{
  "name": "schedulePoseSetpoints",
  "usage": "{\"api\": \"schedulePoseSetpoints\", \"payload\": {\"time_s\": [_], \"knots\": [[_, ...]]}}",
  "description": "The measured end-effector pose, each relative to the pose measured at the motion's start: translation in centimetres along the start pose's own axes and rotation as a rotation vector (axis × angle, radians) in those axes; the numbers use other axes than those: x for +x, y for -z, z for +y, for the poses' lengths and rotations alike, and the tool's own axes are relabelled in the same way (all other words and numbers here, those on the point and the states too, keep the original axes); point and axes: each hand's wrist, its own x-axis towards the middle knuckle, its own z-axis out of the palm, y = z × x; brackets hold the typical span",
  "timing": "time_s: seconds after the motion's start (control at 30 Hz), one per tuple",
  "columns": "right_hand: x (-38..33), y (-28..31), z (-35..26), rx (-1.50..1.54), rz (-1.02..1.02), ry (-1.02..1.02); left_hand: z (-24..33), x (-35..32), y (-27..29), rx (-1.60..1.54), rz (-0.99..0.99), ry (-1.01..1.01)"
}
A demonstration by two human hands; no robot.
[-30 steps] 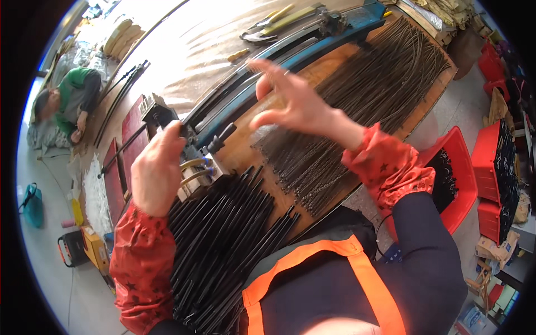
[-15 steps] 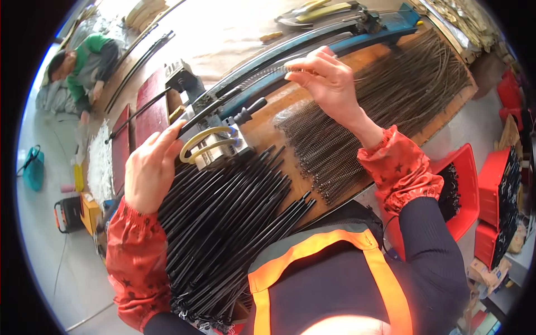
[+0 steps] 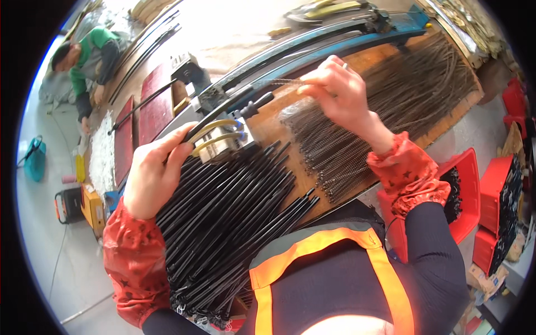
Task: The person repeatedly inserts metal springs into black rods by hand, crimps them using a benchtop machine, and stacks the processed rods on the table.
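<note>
My left hand (image 3: 155, 172) is closed around the lower end of a thin black tube (image 3: 219, 111), which slants up and to the right. Between the fingertips of my right hand (image 3: 343, 94), closed in a pinch, is a long thin coil spring (image 3: 280, 82). The spring runs left to the tube's upper end; whether it sits inside is too blurred to tell. Below the tube stands a metal clamping fixture (image 3: 215, 149) with yellow hoses and a black handle. A heap of black tubes (image 3: 223, 206) lies below my left hand's side of the bench.
Many coil springs (image 3: 391, 100) spread over the wooden bench at right. A blue rail (image 3: 329, 49) crosses behind the fixture, with yellow-handled pliers (image 3: 324, 11) beyond. Red bins (image 3: 466, 190) stand at right. A person in green (image 3: 95, 50) works at far left.
The tube's upper end has shifted right, nearer my right hand, and less of the spring shows between them. My right hand has moved slightly right and down. The view has shifted a little.
</note>
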Motion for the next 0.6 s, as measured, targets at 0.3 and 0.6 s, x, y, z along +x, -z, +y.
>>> {"api": "schedulePoseSetpoints", "payload": {"time_s": [0.3,0.6], "knots": [[-0.6,0.4,-1.8,0.204,-0.196,-0.412,0.2,-0.3,-1.3,0.516,0.145,-0.195],[-0.7,0.1,-1.1,-0.082,0.062,0.133,0.6,-0.9,-1.4,0.055,0.019,-0.068]]}}
